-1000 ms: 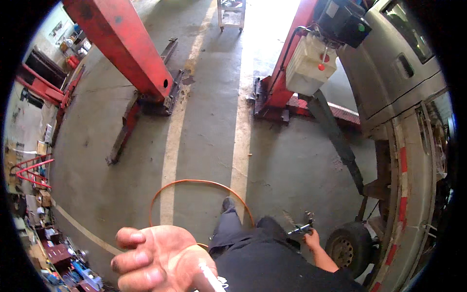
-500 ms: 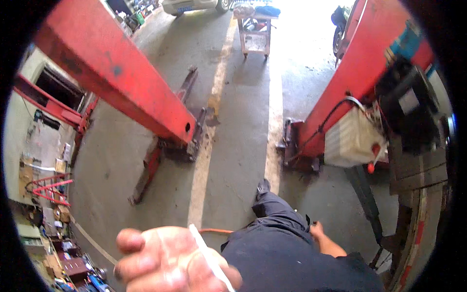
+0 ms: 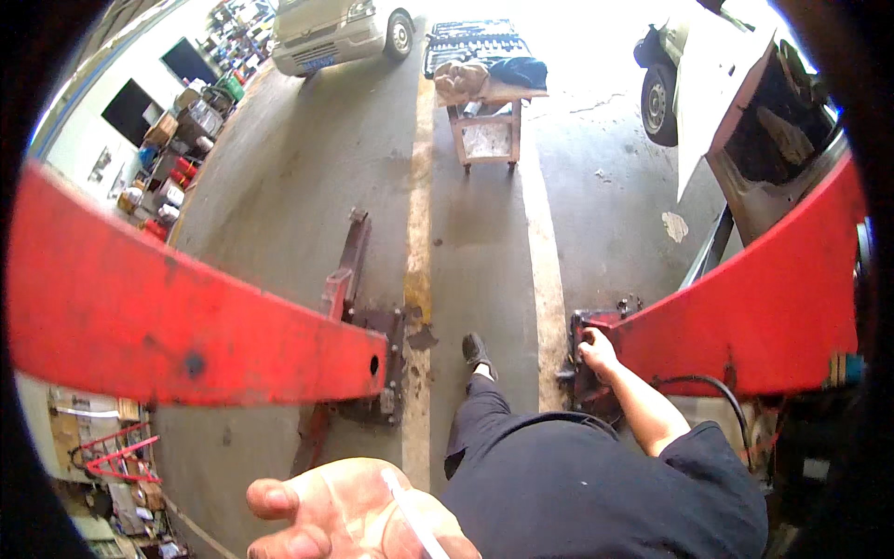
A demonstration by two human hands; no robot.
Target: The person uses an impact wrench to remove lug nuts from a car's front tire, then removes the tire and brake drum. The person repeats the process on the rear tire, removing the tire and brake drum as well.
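My left hand (image 3: 358, 517) is raised close at the bottom edge, palm up, its fingers apart and partly bent. A slender white stick (image 3: 415, 518) crosses in front of the palm. Its lower end runs out of view, and I cannot tell whether the hand holds it. My right hand (image 3: 597, 354) hangs at the end of my outstretched right arm, its fingers curled. What they hold, if anything, is too small to make out. In the picture, this hand overlaps the foot of the right red lift post (image 3: 745, 326); contact cannot be told.
A left red lift post (image 3: 186, 321) stands opposite, bolted to the floor, a lift arm (image 3: 349, 265) beside it. Ahead is a wheeled cart (image 3: 489, 144) with cloths and an open tool set (image 3: 475, 45). A van (image 3: 335, 37) stands far left, shelves and boxes along the left wall.
I have moved forward: the posts, cart and van appear nearer and lower. My right arm has swung forward toward the right post's foot. The left hand stays palm up, slightly lower in view.
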